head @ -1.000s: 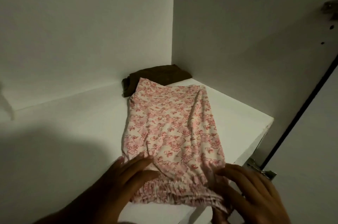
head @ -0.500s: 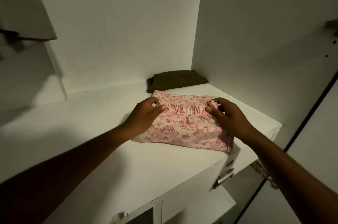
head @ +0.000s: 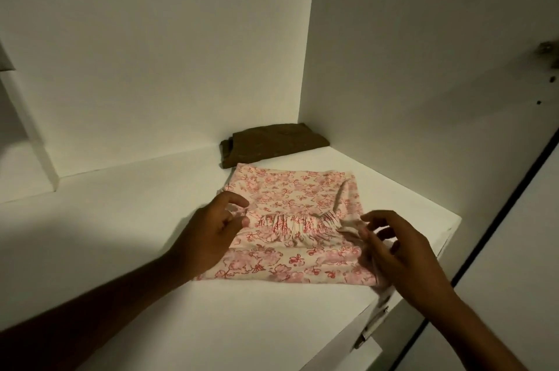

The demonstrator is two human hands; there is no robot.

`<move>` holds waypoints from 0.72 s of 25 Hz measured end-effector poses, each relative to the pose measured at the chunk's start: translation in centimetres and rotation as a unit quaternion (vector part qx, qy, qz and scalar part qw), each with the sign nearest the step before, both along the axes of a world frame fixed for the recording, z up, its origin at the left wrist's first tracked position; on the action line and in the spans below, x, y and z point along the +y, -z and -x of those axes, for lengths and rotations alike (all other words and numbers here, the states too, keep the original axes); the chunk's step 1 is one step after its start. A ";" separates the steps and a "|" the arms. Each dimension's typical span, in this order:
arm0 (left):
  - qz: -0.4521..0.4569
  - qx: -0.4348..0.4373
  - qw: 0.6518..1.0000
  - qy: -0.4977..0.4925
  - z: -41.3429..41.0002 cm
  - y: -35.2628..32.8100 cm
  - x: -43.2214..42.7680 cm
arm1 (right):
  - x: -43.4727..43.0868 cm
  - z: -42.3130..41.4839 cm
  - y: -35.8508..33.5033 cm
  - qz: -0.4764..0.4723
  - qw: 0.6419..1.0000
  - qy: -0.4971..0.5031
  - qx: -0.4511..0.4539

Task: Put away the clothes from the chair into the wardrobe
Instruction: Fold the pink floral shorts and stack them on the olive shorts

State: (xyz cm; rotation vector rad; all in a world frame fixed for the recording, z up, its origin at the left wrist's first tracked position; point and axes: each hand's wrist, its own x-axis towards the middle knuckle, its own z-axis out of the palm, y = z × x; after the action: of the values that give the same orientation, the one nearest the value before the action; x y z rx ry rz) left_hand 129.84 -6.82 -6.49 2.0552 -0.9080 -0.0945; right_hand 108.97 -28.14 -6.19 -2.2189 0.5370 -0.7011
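Note:
A folded pink floral garment (head: 290, 189) lies on the white wardrobe shelf (head: 151, 249), its gathered elastic waistband (head: 290, 224) lying across the middle. My left hand (head: 208, 237) is at the waistband's left end, thumb and curled fingers pinching the fabric, index finger lifted. My right hand (head: 399, 252) hovers over the garment's right edge with spread fingers, the tips touching the waistband's right end. A folded dark brown garment (head: 272, 145) sits in the back corner, just behind the floral one.
The white back wall (head: 151, 53) and right side wall (head: 423, 68) close in the shelf. A vertical divider (head: 33, 134) stands at the left. Below the shelf's front edge are a drawer front with a metal handle (head: 370, 328) and the open wardrobe door (head: 514, 249) at right.
The garment was folded over, its waistband carried to the far edge. Now the waistband lies across the middle and both hands have drawn back toward me with it.

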 end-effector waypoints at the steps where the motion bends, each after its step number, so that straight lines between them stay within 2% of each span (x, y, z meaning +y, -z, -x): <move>1: 0.032 0.042 0.999 -0.006 -0.1 -0.1 0.2 | 0.5 1.1 0.5 -0.005 1.000 -0.014 0.001; 3: 0.094 0.118 0.988 -0.014 -0.1 -0.4 0.6 | 1.2 2.6 1.4 0.043 0.997 -0.036 0.043; 5: 0.101 0.114 0.988 -0.016 0.1 -0.9 1.5 | 1.4 3.3 1.8 0.081 0.995 -0.041 0.047; 7: 0.054 0.097 0.994 -0.004 0.6 -1.3 3.1 | 1.5 3.5 1.8 0.031 0.999 -0.025 0.016; 9: 0.040 0.150 0.987 0.034 1.3 -1.4 4.8 | 1.7 3.3 1.8 -0.006 0.999 -0.026 -0.022; 12: 0.086 0.192 0.977 0.042 1.2 -0.2 5.7 | 2.1 2.8 1.1 -0.050 0.996 -0.064 -0.040; 14: 0.161 0.202 0.966 0.013 0.9 0.3 5.3 | 1.8 3.4 0.7 -0.131 0.981 -0.103 -0.096; 16: 0.187 0.179 0.966 -0.016 0.5 0.8 4.9 | 1.3 4.9 0.6 -0.193 0.966 -0.132 -0.106; 18: 0.160 0.141 0.977 0.009 0.2 1.2 4.9 | 1.1 5.8 0.5 -0.068 0.991 -0.118 -0.017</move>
State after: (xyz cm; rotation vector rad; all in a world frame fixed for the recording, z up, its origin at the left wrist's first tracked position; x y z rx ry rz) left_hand 129.69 -1.91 -7.66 1.6832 -0.7121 -0.2290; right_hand 103.22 -27.09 -6.73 -2.0955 0.2890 -0.5602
